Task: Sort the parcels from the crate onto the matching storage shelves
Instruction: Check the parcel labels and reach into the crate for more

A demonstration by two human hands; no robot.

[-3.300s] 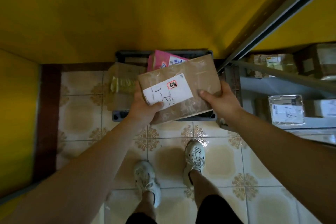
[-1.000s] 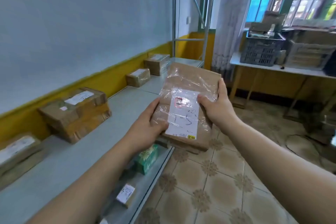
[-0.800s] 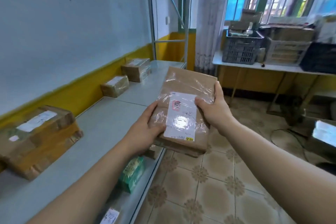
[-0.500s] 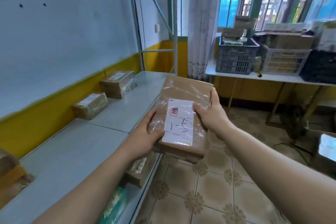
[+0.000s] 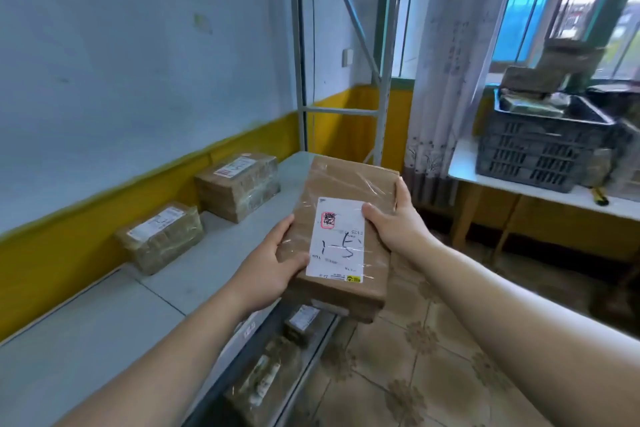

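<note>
Up in front of the person, a flat brown cardboard parcel wrapped in clear film [image 5: 346, 180] is held in the air by both hands, above the front edge of the pale grey top shelf [image 5: 187, 281] and partly over the patterned tiled floor [image 5: 433, 374]. The left hand [image 5: 272, 269] grips the parcel's near left side, its thumb lying on the top face beside the white label with handwritten marks and a red stamp [image 5: 341, 239]; its fingers are hidden under the box. The right hand [image 5: 398, 224] grips the right edge, thumb on the label's upper corner and fingers [image 5: 403, 189] curled around the side.

On the shelf against the yellow-and-white wall, two taped brown labelled boxes sit apart: a nearer one [image 5: 161, 237] and a farther one [image 5: 239, 185]. Below, more small parcels [image 5: 301, 321] lie on a lower shelf level.

Well off to the right, a dark grey slatted plastic crate [image 5: 540, 149] piled with parcels stands on a white table [image 5: 464, 168] by the window, next to a pale curtain [image 5: 446, 62].
</note>
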